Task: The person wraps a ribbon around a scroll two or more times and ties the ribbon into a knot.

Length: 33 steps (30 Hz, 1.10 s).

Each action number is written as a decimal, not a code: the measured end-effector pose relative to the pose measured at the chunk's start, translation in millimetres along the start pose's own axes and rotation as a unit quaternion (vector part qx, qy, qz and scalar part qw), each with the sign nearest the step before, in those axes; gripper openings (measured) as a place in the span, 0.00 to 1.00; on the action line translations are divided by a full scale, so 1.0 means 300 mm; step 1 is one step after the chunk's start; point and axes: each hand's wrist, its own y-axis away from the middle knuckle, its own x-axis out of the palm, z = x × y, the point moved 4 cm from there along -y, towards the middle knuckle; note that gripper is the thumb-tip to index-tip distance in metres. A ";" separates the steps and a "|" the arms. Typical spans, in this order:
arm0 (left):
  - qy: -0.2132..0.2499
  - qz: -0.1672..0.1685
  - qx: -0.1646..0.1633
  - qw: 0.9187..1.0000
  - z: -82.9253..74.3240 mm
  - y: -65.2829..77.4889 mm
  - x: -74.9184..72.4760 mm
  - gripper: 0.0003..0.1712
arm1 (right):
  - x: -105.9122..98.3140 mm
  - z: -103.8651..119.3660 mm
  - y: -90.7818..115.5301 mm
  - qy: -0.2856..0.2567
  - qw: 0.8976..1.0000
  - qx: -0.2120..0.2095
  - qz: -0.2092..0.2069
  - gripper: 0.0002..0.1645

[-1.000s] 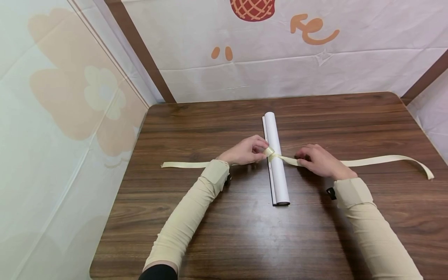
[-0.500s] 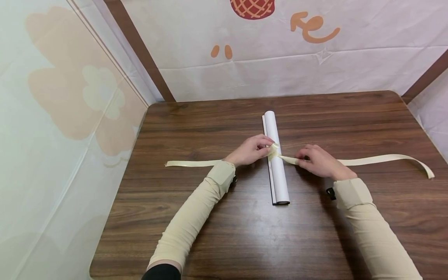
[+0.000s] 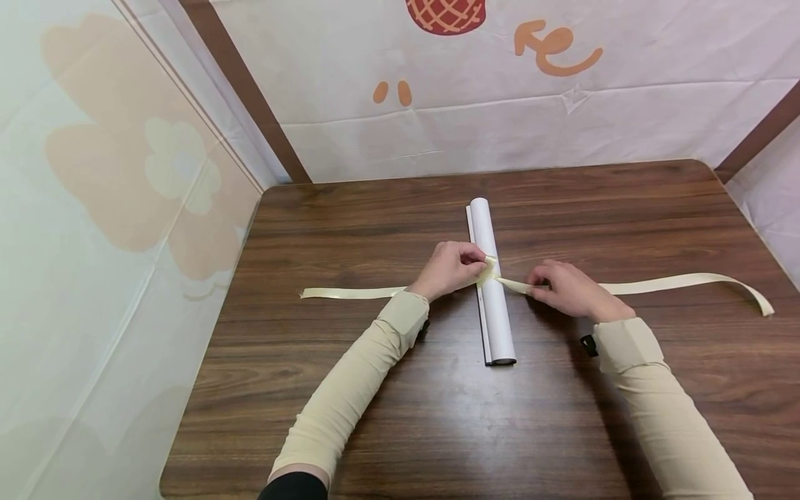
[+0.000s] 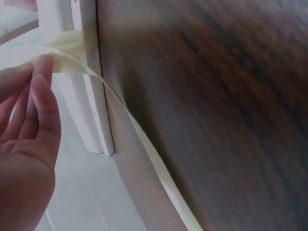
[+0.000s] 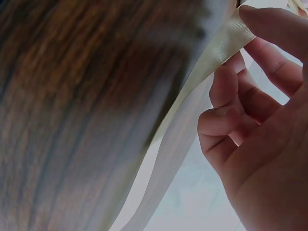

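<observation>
Pinching the ribbon [image 3: 662, 282] in each grip, left hand [image 3: 448, 268] at the white roll [image 3: 497, 319], right hand [image 3: 565, 288] just beside it, we presumably hold both sides for even tension.

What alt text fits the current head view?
A person's left hand and right hand pinch a cream ribbon looped around a white roll on a brown wood-grain table. The ribbon's loose ends run out to both sides.

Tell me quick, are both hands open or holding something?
Left hand: closed, pinching the cream ribbon at the white roll.
Right hand: closed, pinching the ribbon to the right of the roll.
</observation>
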 end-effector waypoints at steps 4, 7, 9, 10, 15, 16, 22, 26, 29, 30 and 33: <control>0.014 -0.007 -0.001 1.000 -0.004 -0.002 0.004 0.09 | 0.002 -0.001 -0.002 -0.003 1.000 0.004 0.005 0.02; 0.002 -0.005 0.005 1.000 -0.006 -0.003 0.006 0.16 | 0.001 0.001 -0.004 -0.002 1.000 0.004 0.005 0.02; -0.010 -0.002 0.007 1.000 -0.006 -0.003 0.007 0.17 | 0.001 0.001 -0.005 -0.001 1.000 0.004 0.004 0.02; -0.015 -0.001 0.008 1.000 -0.006 -0.003 0.008 0.16 | 0.001 0.001 -0.005 -0.002 1.000 0.004 0.004 0.02; -0.022 -0.006 0.004 1.000 0.000 -0.007 0.009 0.09 | 0.002 -0.004 -0.007 -0.010 1.000 0.018 0.002 0.03; -0.022 -0.009 0.004 1.000 0.002 -0.007 0.009 0.09 | 0.002 -0.005 -0.007 -0.012 1.000 0.022 0.001 0.03; -0.018 -0.019 -0.005 1.000 0.006 -0.004 0.003 0.08 | -0.005 -0.007 -0.005 -0.018 0.999 0.041 -0.024 0.05; -0.016 -0.022 -0.012 1.000 0.003 0.002 -0.003 0.07 | -0.012 -0.004 -0.007 -0.010 0.998 0.049 -0.037 0.07; -0.010 -0.022 -0.015 1.000 0.003 0.004 -0.004 0.07 | -0.016 0.000 -0.012 0.002 0.998 0.042 -0.050 0.06; -0.008 -0.021 -0.016 1.000 0.004 0.004 -0.004 0.07 | -0.018 0.002 -0.014 0.005 0.998 0.037 -0.057 0.05; -0.003 -0.021 -0.016 1.000 0.007 0.004 -0.003 0.07 | -0.021 0.009 -0.020 0.010 0.997 0.027 -0.076 0.04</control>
